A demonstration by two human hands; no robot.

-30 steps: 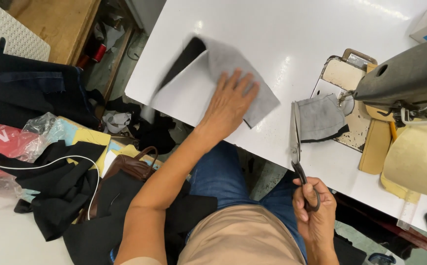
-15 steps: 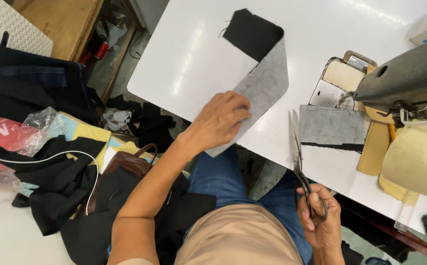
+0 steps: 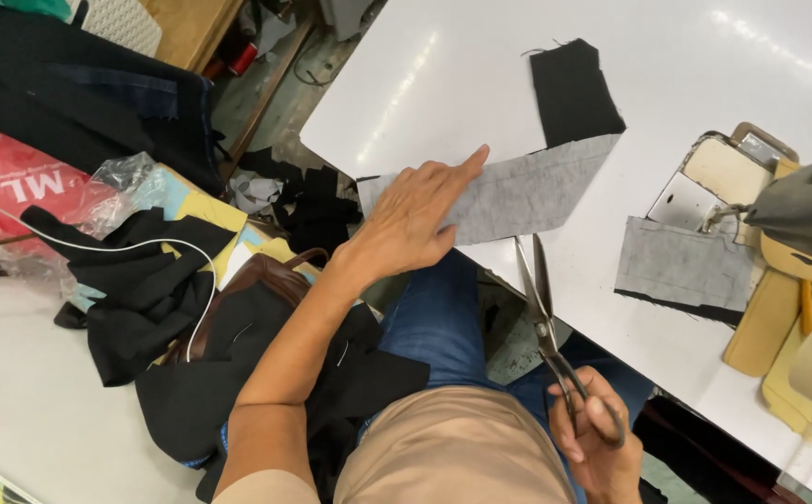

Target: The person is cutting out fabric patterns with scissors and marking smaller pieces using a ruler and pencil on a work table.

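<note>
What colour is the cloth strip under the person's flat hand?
The strip is grey, with a black far end, seen in the head view.

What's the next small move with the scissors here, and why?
Probably bring the scissors up to the near edge of the grey fabric strip. The left hand lies flat on the strip at the table's edge; the right hand holds the blades pointing at it, just short.

The person wears blue jeans, a beige top, and bare forearms.
</note>
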